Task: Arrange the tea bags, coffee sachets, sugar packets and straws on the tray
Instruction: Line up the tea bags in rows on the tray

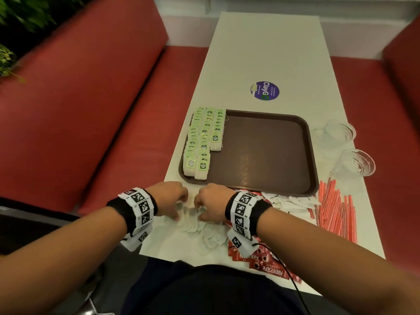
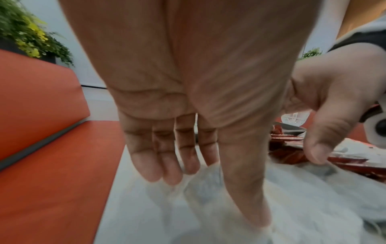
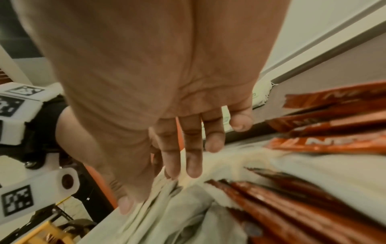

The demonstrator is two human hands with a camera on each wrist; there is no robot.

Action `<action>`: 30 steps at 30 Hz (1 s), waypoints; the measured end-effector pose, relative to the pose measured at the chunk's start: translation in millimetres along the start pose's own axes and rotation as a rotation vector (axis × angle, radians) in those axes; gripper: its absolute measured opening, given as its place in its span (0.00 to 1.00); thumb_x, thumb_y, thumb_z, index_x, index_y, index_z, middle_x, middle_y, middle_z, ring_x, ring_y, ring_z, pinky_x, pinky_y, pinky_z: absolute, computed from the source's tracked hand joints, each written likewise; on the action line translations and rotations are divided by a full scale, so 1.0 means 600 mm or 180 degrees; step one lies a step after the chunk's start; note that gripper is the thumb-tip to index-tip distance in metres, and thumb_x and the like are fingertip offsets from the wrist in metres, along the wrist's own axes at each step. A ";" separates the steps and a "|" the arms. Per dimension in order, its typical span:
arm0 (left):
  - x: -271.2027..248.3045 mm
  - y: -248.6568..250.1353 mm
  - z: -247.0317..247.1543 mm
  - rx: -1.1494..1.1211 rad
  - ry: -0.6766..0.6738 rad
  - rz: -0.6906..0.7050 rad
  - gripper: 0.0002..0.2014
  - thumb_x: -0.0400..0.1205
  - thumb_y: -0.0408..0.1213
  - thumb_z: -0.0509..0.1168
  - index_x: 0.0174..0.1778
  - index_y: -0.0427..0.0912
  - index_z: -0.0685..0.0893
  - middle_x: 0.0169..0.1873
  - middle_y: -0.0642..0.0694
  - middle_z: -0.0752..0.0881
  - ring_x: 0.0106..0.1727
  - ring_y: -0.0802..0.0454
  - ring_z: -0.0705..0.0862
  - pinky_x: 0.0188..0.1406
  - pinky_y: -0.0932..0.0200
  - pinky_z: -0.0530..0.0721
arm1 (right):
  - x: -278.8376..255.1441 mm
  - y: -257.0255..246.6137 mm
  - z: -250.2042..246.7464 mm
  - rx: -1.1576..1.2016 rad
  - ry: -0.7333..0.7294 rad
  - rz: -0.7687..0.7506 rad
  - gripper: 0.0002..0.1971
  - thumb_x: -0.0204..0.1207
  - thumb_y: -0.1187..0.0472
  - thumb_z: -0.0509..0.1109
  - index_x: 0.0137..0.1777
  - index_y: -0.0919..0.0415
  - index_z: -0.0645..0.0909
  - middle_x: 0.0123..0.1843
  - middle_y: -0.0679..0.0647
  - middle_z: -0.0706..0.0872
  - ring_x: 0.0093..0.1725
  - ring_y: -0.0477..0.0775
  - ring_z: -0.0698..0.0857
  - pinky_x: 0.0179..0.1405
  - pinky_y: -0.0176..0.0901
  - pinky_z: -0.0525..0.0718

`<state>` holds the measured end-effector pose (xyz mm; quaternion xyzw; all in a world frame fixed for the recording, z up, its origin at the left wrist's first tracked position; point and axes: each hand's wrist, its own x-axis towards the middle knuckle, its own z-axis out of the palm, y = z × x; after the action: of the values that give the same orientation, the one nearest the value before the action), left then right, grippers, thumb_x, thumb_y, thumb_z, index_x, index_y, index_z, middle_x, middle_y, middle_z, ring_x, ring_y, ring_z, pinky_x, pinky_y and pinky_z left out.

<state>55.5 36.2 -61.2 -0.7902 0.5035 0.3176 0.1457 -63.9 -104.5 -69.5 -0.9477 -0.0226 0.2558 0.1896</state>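
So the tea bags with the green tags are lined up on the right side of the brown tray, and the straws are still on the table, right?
Not quite. The head view shows the tea bags lined up along the left side of the brown tray, not the right. The straws are on the table, as you said.

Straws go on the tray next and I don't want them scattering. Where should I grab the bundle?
Take the straws around their middle, coming from above. They lie flat and parallel, right of the tray, so a mid-length grip probably keeps them together.
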 end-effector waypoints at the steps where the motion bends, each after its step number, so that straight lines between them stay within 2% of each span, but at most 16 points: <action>1: -0.001 -0.004 0.007 -0.0047 0.0039 -0.0018 0.25 0.73 0.48 0.79 0.64 0.50 0.80 0.57 0.52 0.81 0.56 0.50 0.81 0.51 0.57 0.79 | 0.005 -0.004 -0.001 -0.0009 0.0023 0.0008 0.17 0.74 0.44 0.72 0.60 0.49 0.84 0.56 0.53 0.85 0.58 0.58 0.81 0.56 0.56 0.84; 3: -0.001 -0.010 0.017 -0.0166 0.0163 -0.0008 0.22 0.74 0.46 0.78 0.62 0.50 0.82 0.54 0.52 0.83 0.54 0.50 0.83 0.50 0.57 0.79 | 0.013 -0.013 -0.004 0.0033 0.0108 -0.0078 0.15 0.76 0.47 0.71 0.59 0.51 0.84 0.55 0.53 0.86 0.57 0.58 0.82 0.56 0.54 0.84; 6: -0.004 -0.014 0.024 -0.0325 0.0271 -0.0018 0.13 0.75 0.46 0.76 0.51 0.52 0.81 0.45 0.55 0.83 0.45 0.52 0.80 0.41 0.59 0.73 | 0.026 -0.025 -0.013 0.0090 0.0062 -0.0281 0.10 0.75 0.57 0.73 0.56 0.52 0.86 0.52 0.51 0.86 0.52 0.57 0.84 0.54 0.52 0.84; 8: -0.008 -0.020 0.023 -0.0430 0.0307 -0.0041 0.12 0.75 0.46 0.76 0.47 0.53 0.79 0.43 0.55 0.84 0.43 0.52 0.80 0.40 0.58 0.74 | 0.033 -0.029 -0.020 0.0091 -0.0022 -0.0329 0.10 0.73 0.61 0.73 0.54 0.51 0.87 0.51 0.51 0.87 0.51 0.57 0.84 0.54 0.53 0.84; 10: -0.014 -0.031 0.015 -0.0688 0.0433 -0.0052 0.13 0.75 0.47 0.77 0.47 0.53 0.79 0.44 0.57 0.86 0.42 0.54 0.82 0.42 0.59 0.78 | 0.038 -0.028 -0.027 0.0145 0.0119 -0.0322 0.11 0.72 0.62 0.73 0.55 0.53 0.84 0.52 0.52 0.85 0.51 0.57 0.84 0.53 0.53 0.84; 13: -0.028 -0.048 -0.006 -0.1530 0.0800 0.0023 0.17 0.72 0.45 0.81 0.47 0.56 0.79 0.40 0.60 0.85 0.38 0.64 0.81 0.38 0.68 0.76 | 0.039 -0.023 -0.034 0.0322 0.0494 -0.0452 0.15 0.71 0.63 0.75 0.55 0.56 0.77 0.51 0.53 0.81 0.48 0.56 0.81 0.47 0.51 0.82; 15: -0.033 -0.051 -0.020 -0.2007 0.0986 0.0077 0.19 0.71 0.43 0.82 0.50 0.57 0.78 0.38 0.59 0.87 0.37 0.64 0.82 0.38 0.68 0.78 | 0.038 -0.019 -0.036 0.0457 0.0759 -0.0631 0.18 0.69 0.65 0.76 0.55 0.55 0.73 0.51 0.49 0.77 0.47 0.54 0.78 0.44 0.47 0.78; 17: -0.032 -0.050 -0.029 -0.2434 0.1018 0.0207 0.21 0.72 0.40 0.81 0.52 0.54 0.77 0.38 0.56 0.90 0.38 0.62 0.84 0.41 0.65 0.82 | 0.035 -0.014 -0.041 0.0566 0.0962 -0.0776 0.19 0.69 0.66 0.75 0.58 0.55 0.76 0.53 0.47 0.75 0.48 0.51 0.77 0.44 0.44 0.75; 20: -0.020 -0.045 -0.028 -0.2783 0.1006 0.0340 0.20 0.73 0.34 0.80 0.54 0.49 0.78 0.39 0.50 0.92 0.37 0.58 0.84 0.45 0.59 0.83 | 0.031 -0.005 -0.052 0.0413 0.1001 -0.0815 0.11 0.73 0.62 0.76 0.55 0.59 0.84 0.53 0.53 0.79 0.49 0.50 0.74 0.47 0.45 0.74; 23: -0.009 -0.039 -0.021 -0.2374 0.1057 0.0144 0.18 0.71 0.40 0.82 0.51 0.52 0.82 0.41 0.57 0.91 0.35 0.62 0.82 0.41 0.66 0.80 | 0.026 0.013 -0.056 0.0119 0.0786 -0.0554 0.09 0.76 0.56 0.75 0.51 0.60 0.85 0.51 0.55 0.78 0.49 0.51 0.74 0.46 0.43 0.69; 26: -0.002 -0.026 -0.004 -0.1402 0.0620 0.0129 0.16 0.73 0.46 0.80 0.54 0.52 0.84 0.45 0.61 0.85 0.38 0.65 0.80 0.37 0.69 0.75 | 0.016 0.031 -0.049 0.0252 0.0811 -0.0387 0.06 0.75 0.57 0.75 0.45 0.58 0.82 0.48 0.52 0.76 0.49 0.52 0.74 0.46 0.45 0.72; 28: 0.006 -0.019 0.011 -0.0872 0.0362 0.0239 0.18 0.75 0.50 0.77 0.58 0.51 0.84 0.49 0.59 0.82 0.40 0.63 0.77 0.38 0.69 0.72 | 0.010 0.037 -0.044 0.0398 0.0837 -0.0319 0.06 0.72 0.60 0.73 0.39 0.58 0.79 0.44 0.53 0.78 0.45 0.55 0.76 0.44 0.48 0.77; 30: 0.017 -0.019 0.025 -0.0590 0.0297 0.0383 0.16 0.76 0.51 0.75 0.57 0.51 0.85 0.52 0.54 0.81 0.47 0.58 0.77 0.43 0.64 0.72 | 0.006 0.041 -0.042 0.0552 0.0849 -0.0213 0.10 0.71 0.63 0.70 0.33 0.57 0.72 0.37 0.55 0.79 0.38 0.58 0.76 0.39 0.51 0.77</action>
<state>63.4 42.8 -80.2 -0.7825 0.5248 0.3339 0.0291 -49.8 -135.2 -60.4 -0.9520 -0.0067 0.1223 0.2805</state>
